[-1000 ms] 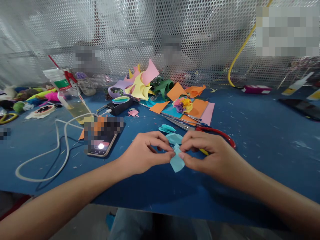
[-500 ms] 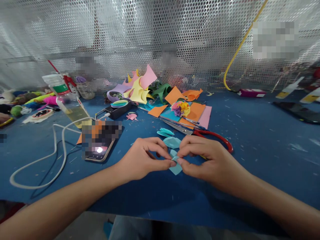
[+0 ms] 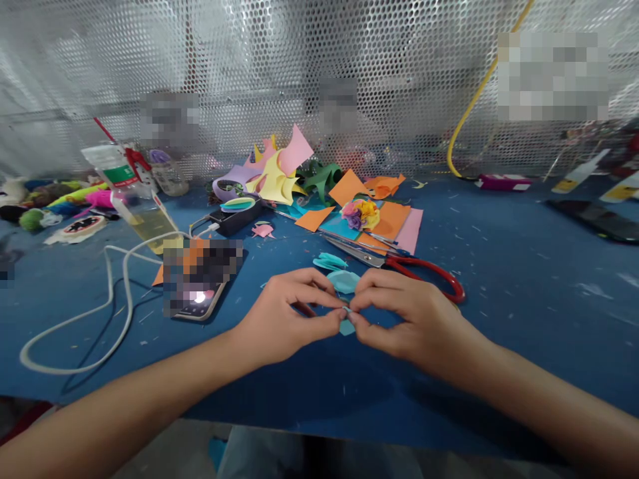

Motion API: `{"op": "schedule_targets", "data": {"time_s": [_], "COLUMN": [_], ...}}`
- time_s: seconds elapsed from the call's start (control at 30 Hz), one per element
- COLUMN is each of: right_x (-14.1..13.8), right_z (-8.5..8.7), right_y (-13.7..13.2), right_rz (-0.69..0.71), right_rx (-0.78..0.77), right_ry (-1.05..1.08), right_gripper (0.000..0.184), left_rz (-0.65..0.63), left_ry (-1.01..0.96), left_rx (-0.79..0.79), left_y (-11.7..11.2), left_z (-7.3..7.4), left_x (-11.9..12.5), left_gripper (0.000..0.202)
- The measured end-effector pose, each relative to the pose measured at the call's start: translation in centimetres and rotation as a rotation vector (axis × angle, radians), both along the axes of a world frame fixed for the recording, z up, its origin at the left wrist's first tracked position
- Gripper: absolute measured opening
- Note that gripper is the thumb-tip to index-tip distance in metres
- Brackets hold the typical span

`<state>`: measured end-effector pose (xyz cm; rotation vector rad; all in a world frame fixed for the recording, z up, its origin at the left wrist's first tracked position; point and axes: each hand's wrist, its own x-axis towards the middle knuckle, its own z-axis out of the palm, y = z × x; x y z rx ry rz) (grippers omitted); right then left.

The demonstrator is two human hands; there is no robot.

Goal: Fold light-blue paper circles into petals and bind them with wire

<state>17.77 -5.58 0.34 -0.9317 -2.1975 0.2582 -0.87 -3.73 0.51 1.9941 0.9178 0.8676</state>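
Note:
Between my two hands, over the front of the blue table, is a small light-blue paper piece [image 3: 346, 326], pinched from both sides and mostly covered by fingertips. My left hand [image 3: 294, 313] grips it between thumb and forefinger. From the other side, the thumb and fingers of my right hand [image 3: 404, 313] press on it too. Just beyond the fingers lies a flat light-blue paper piece [image 3: 344, 282], with a stack of folded turquoise paper [image 3: 329, 261] behind it. Scissors with red handles [image 3: 424, 271] lie beyond my right hand, blades pointing left.
A phone [image 3: 204, 286] and a looped white cable [image 3: 127, 299] lie left. Paper scraps [image 3: 277, 176] are heaped at the back beside a multicoloured paper flower [image 3: 360, 214] on coloured sheets. A cup of yellowish liquid [image 3: 150, 223] stands back left. Perforated metal [image 3: 399, 80] rises behind.
My fingertips have come closer together around the light-blue paper, and less of it shows now. Both hands stay in nearly the same place.

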Motion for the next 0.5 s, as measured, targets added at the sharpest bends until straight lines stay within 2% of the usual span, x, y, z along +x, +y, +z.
{"op": "schedule_targets", "data": {"time_s": [0.27,0.4,0.5], "right_x": [0.26,0.53,0.53], "right_z": [-0.13,0.11,0.31], "right_y": [0.36,0.41,0.35], "right_rz": [0.050,0.122,0.080], "right_rx": [0.016,0.019,0.013], "right_ry": [-0.069,-0.104,-0.068], "right_gripper": [0.010,0.012,0.010], "left_rz": [-0.050,-0.038,-0.014], "left_ry": [-0.066,-0.026,-0.017], "left_rx": [-0.188,-0.224,-0.202], "left_y": [0.58,0.48,0.37], "left_z": [0.12,0.47,0.59], "left_x": [-0.21,-0.14,-0.07], "left_gripper": [0.005,0.007,0.011]}}
